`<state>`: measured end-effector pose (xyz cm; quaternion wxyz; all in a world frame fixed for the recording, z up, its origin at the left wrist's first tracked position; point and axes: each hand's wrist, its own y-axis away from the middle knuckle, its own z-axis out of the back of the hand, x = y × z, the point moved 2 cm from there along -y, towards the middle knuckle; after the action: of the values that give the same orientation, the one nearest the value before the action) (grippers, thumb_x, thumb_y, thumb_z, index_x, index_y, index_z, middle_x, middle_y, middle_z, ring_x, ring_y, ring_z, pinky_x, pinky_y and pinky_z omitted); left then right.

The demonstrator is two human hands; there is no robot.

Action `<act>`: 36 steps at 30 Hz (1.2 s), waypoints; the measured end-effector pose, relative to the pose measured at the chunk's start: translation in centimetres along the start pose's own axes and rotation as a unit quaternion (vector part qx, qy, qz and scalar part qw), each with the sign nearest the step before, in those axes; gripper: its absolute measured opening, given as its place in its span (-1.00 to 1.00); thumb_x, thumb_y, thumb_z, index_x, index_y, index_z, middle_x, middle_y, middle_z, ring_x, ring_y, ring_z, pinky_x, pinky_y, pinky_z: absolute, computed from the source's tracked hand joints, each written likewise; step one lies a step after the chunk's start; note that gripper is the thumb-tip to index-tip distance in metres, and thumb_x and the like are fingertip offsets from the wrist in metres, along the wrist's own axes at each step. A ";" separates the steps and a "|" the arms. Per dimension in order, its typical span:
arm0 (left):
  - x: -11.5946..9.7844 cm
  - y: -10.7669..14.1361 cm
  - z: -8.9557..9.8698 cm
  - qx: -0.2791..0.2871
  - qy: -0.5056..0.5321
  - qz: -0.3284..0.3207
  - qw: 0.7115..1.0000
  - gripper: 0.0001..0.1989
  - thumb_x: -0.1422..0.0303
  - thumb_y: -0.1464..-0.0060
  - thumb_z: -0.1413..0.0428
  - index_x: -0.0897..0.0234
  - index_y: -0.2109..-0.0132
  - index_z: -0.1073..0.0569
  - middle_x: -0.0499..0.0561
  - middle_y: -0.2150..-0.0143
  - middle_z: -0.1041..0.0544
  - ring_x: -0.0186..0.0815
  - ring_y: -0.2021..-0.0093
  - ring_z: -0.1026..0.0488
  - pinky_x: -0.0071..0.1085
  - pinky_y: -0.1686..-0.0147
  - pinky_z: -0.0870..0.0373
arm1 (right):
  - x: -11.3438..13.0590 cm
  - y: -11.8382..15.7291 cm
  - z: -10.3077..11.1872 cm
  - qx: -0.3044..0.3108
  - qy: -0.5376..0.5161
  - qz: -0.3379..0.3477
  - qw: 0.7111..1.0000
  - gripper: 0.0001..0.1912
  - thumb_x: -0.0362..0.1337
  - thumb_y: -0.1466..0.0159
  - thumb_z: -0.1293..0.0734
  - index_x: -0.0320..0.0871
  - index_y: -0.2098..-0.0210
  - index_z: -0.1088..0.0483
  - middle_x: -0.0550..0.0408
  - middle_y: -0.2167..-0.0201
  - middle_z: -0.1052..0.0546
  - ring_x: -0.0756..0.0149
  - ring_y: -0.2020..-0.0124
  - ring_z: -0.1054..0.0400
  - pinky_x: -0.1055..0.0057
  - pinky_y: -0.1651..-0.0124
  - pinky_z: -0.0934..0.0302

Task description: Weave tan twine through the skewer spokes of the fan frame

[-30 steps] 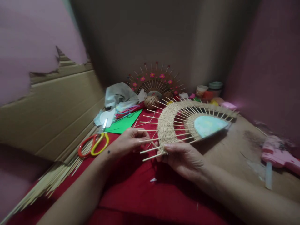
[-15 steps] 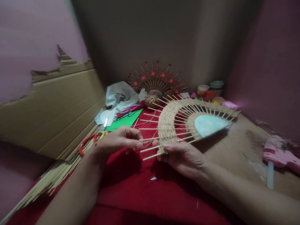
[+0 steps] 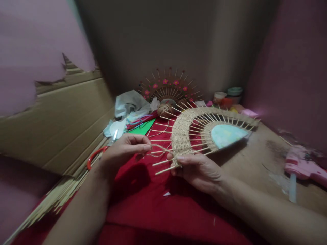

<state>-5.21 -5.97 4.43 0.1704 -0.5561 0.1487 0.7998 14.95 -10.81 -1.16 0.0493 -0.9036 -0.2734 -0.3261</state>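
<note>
A half-round woven fan [image 3: 180, 131] of thin sticks and twine, with a pale blue panel [image 3: 227, 135] at its inner part, is in front of me. My right hand [image 3: 198, 170] grips its near end, thumb on top of the woven band and fingers beneath. Left of the fan, my left hand [image 3: 131, 147] pinches a strand of twine [image 3: 159, 147] that runs to the band's outer edge. Bare stick ends stick out between my two hands. A ball of twine [image 3: 165, 110] lies behind the fan.
Orange-handled scissors [image 3: 92, 159] and a bundle of thin sticks [image 3: 60, 194] lie left, by a cardboard sheet [image 3: 74, 126]. A pink glue gun [image 3: 301, 165] is at right. A flowered fan [image 3: 168, 85] stands at the back. Red cloth [image 3: 163, 217] covers the front.
My left hand has moved slightly up and left, away from the stick ends, drawing the twine out into a visible loop. My right hand keeps its hold on the fan.
</note>
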 end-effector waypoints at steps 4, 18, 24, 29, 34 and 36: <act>0.8 -0.9 -0.9 0.013 -0.050 0.021 0.998 -0.84 0.30 0.07 -0.17 0.34 0.39 -0.49 -0.06 0.59 -0.39 -0.48 0.60 -0.25 -0.55 0.60 -0.16 | 0.0 0.0 -0.1 0.002 -0.006 0.000 1.000 -0.84 -0.47 0.05 -0.35 -0.30 0.42 -0.49 -0.02 0.35 -0.49 0.35 0.40 -0.28 0.37 0.27 -0.16; 0.2 -3.4 -0.4 -0.094 -0.067 -0.025 0.993 -0.78 0.24 0.08 -0.16 0.34 0.43 -0.44 -0.12 0.62 -0.33 -0.51 0.62 -0.20 -0.54 0.58 -0.13 | -0.5 -0.1 0.1 0.005 -0.028 0.003 1.000 -0.84 -0.46 0.06 -0.36 -0.33 0.43 -0.50 0.00 0.41 -0.47 0.36 0.44 -0.27 0.37 0.31 -0.17; 0.1 -2.3 -0.3 -0.102 -0.049 -0.032 0.993 -0.80 0.29 0.04 -0.13 0.34 0.49 -0.40 -0.11 0.65 -0.33 -0.50 0.63 -0.20 -0.54 0.60 -0.11 | -0.5 -0.1 0.2 -0.009 -0.028 -0.002 1.000 -0.83 -0.45 0.07 -0.37 -0.32 0.42 -0.49 -0.02 0.40 -0.48 0.35 0.44 -0.27 0.37 0.34 -0.18; -0.4 -1.7 0.1 -0.118 -0.066 -0.099 0.986 -0.85 0.31 0.02 -0.13 0.33 0.41 -0.43 -0.11 0.58 -0.34 -0.47 0.57 -0.23 -0.52 0.54 -0.17 | -0.6 -0.1 0.1 -0.025 -0.032 -0.002 0.999 -0.85 -0.46 0.07 -0.37 -0.33 0.44 -0.49 -0.06 0.37 -0.48 0.32 0.41 -0.29 0.36 0.35 -0.18; -2.0 -2.6 0.2 -0.121 -0.201 -0.189 0.954 -0.85 0.31 -0.01 -0.11 0.30 0.42 -0.46 -0.04 0.44 -0.39 -0.42 0.43 -0.29 -0.48 0.37 -0.24 | -0.7 -0.3 0.1 -0.033 -0.039 -0.007 0.999 -0.84 -0.46 0.09 -0.37 -0.35 0.45 -0.49 -0.04 0.43 -0.48 0.35 0.45 -0.29 0.37 0.36 -0.17; -2.6 -3.6 0.2 -0.097 -0.231 -0.182 0.951 -0.86 0.31 0.01 -0.12 0.30 0.42 -0.47 -0.03 0.43 -0.42 -0.41 0.40 -0.30 -0.48 0.35 -0.25 | -0.8 -0.3 0.1 -0.035 -0.041 -0.011 0.998 -0.82 -0.47 0.09 -0.37 -0.37 0.44 -0.49 -0.03 0.45 -0.48 0.36 0.46 -0.29 0.37 0.37 -0.16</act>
<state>-2.99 -2.88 6.74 0.2885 -0.3880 -0.0767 0.8720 14.32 -10.93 -1.72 0.0031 -0.9142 -0.2738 -0.2986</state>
